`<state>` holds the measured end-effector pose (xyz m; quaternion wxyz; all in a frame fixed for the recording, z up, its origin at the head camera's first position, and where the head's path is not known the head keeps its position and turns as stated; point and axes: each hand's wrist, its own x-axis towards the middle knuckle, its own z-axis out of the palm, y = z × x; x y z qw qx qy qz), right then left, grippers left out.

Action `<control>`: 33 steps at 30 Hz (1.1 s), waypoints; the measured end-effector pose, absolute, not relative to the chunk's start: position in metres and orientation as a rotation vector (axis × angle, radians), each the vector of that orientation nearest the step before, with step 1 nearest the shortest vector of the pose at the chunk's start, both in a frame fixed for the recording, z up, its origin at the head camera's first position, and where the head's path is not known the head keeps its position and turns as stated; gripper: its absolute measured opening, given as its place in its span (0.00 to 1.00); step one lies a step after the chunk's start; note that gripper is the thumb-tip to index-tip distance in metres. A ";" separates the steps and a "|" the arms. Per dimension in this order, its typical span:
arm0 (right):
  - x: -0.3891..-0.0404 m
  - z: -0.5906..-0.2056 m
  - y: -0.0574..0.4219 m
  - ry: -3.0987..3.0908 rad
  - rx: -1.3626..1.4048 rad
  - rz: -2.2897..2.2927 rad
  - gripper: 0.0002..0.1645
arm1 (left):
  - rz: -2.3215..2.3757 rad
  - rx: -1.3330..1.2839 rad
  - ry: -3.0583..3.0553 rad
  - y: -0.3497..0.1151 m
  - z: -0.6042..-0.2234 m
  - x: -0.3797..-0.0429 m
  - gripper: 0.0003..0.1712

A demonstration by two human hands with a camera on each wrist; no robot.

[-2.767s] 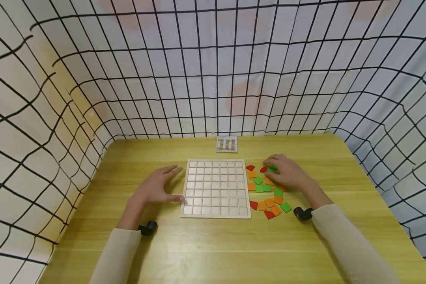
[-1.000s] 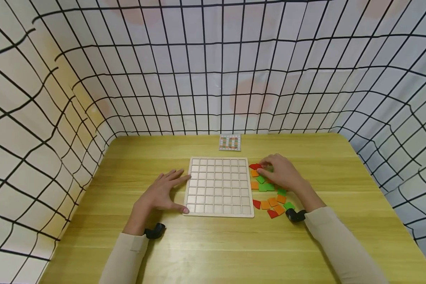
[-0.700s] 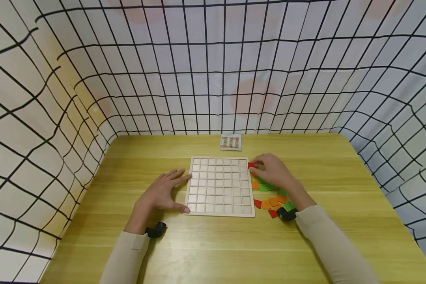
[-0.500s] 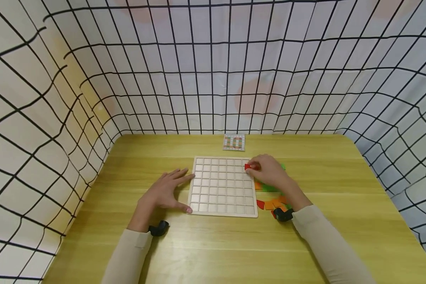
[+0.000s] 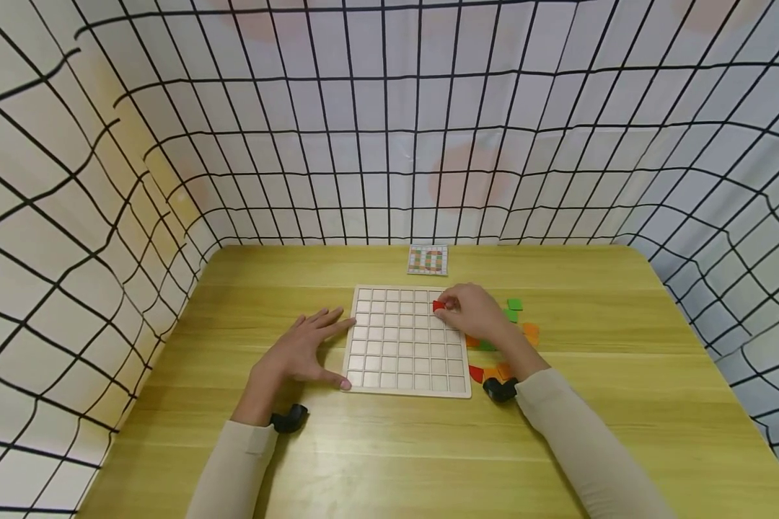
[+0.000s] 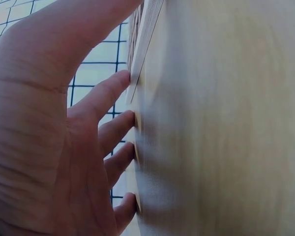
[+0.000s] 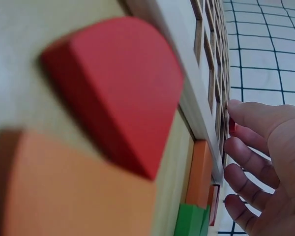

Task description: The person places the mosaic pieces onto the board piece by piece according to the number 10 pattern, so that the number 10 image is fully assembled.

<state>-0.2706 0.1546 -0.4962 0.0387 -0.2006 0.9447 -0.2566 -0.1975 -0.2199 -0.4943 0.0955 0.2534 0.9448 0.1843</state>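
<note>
A square wooden grid board (image 5: 402,347) lies on the table between both hands. My left hand (image 5: 301,351) is spread at its left edge, thumb and index finger touching the rim. In the left wrist view, the other fingertips (image 6: 132,152) rest on the tabletop. Over the board's upper right cells, my right hand (image 5: 474,313) pinches a small red tile (image 5: 438,305) between thumb and fingers. Only a sliver of that tile (image 7: 231,125) shows in the right wrist view. Right of the board lie loose tiles: a red rounded one (image 5: 476,373), green ones (image 5: 515,304) and orange ones (image 5: 530,332), partly hidden by my right arm.
A small printed card (image 5: 428,260) with a coloured grid pattern lies behind the board. White walls (image 5: 337,151) with black grid lines close off the table's back and sides. The wooden tabletop (image 5: 376,454) extends in front of the board.
My right hand has gone from the loose tiles leftward to over the board, having picked up a red tile. My left hand has closed in on the board's left edge.
</note>
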 end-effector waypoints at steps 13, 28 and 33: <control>-0.271 -0.498 0.150 2.901 -0.619 -0.823 0.19 | 0.553 0.763 2.787 -0.221 -0.497 -0.200 0.69; -0.260 -0.494 0.178 2.956 -0.581 -0.946 0.17 | 0.553 0.755 2.774 -0.220 -0.496 -0.198 0.69; -0.250 -0.490 0.202 2.949 -0.481 -0.968 0.19 | 0.561 0.761 2.772 -0.220 -0.496 -0.198 0.69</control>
